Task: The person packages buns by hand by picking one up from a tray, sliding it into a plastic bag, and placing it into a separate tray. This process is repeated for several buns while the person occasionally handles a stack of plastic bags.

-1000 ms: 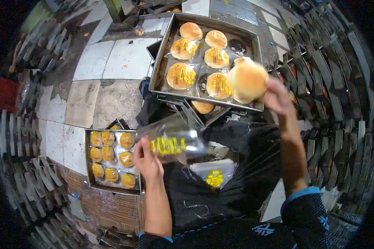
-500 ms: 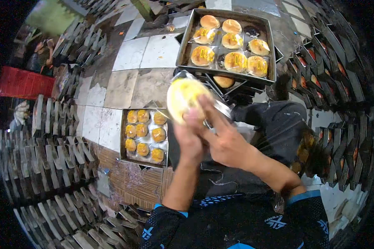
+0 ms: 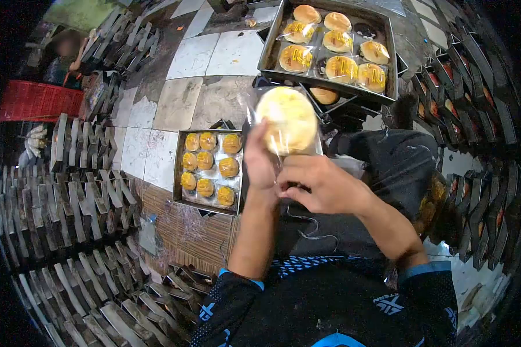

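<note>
A round pale-yellow bun [image 3: 289,118] sits inside a clear plastic bag [image 3: 252,104], its flat side facing up. My left hand [image 3: 259,159] grips the bagged bun from its left side. Just below the bun, my right hand [image 3: 321,184] has its fingers pinched together, apparently on the bag's lower end; the fingertips partly hide that end. Beyond my hands stands a metal tray [image 3: 330,87] of buns, several wrapped in printed clear bags and two at the back seemingly bare. To the left, a smaller-looking tray [image 3: 177,168] holds rows of wrapped buns.
Stacked metal trays [image 3: 92,208] line the left side, and more stacks with buns [image 3: 466,98] stand at the right. A red crate [image 3: 37,101] is at the far left, near another person [image 3: 63,58]. Tiles and a slatted mat [image 3: 173,214] cover the floor.
The bagged bun has risen and moved right, turning more upright. My right hand has shifted from the bun's side to below it, its fingers now closed together. The view has shifted slightly.
</note>
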Demonstrator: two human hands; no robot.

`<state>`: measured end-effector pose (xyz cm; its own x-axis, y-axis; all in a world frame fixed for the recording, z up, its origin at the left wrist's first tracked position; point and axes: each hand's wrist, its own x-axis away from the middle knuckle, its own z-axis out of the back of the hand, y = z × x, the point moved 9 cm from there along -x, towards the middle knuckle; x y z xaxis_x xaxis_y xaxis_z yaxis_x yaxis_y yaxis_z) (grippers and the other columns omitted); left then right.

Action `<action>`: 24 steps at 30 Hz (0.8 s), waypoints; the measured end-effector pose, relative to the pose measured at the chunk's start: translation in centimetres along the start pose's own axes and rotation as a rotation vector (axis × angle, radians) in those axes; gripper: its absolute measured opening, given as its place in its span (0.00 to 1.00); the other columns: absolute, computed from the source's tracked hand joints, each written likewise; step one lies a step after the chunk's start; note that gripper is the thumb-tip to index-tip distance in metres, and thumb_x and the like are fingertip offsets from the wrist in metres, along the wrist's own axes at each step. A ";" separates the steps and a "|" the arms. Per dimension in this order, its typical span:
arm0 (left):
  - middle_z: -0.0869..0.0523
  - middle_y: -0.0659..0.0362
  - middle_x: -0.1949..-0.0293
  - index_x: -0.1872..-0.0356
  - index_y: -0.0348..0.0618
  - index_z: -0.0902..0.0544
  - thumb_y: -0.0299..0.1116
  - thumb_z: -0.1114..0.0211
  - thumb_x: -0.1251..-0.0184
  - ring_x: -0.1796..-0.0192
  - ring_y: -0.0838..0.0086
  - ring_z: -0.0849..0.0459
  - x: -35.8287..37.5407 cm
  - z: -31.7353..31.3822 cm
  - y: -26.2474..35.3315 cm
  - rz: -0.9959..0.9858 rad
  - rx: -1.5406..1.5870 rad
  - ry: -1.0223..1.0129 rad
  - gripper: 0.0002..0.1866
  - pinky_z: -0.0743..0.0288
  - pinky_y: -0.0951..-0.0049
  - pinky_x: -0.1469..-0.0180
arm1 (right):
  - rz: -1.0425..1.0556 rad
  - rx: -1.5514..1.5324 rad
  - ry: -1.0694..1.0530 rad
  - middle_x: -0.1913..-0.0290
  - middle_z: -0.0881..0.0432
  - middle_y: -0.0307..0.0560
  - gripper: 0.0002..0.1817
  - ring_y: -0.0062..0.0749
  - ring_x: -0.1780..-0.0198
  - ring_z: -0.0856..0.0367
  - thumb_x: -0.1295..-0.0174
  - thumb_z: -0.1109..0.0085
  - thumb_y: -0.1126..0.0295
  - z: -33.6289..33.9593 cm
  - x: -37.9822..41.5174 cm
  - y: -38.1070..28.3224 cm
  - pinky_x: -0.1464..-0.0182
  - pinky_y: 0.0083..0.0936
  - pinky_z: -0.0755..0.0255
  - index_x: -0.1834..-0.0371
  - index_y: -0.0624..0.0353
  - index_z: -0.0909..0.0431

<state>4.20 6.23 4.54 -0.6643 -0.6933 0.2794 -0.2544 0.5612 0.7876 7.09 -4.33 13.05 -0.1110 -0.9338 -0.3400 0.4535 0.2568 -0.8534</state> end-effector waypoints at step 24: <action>0.15 0.53 0.63 0.63 0.38 0.14 0.27 0.32 0.36 0.63 0.64 0.16 9.1 2.4 10.0 -1.252 -1.017 0.125 0.04 0.22 0.69 0.59 | 0.060 0.368 0.553 0.63 0.18 0.48 0.03 0.35 0.65 0.19 0.40 0.35 0.77 6.9 -1.2 -1.6 0.61 0.27 0.25 0.65 0.63 0.15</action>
<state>-6.06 6.57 13.67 -0.3380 -0.5212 -0.7836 0.0162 -0.8357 0.5489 12.57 -5.31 17.60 -0.4688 -0.6306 -0.6186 0.7344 0.1109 -0.6696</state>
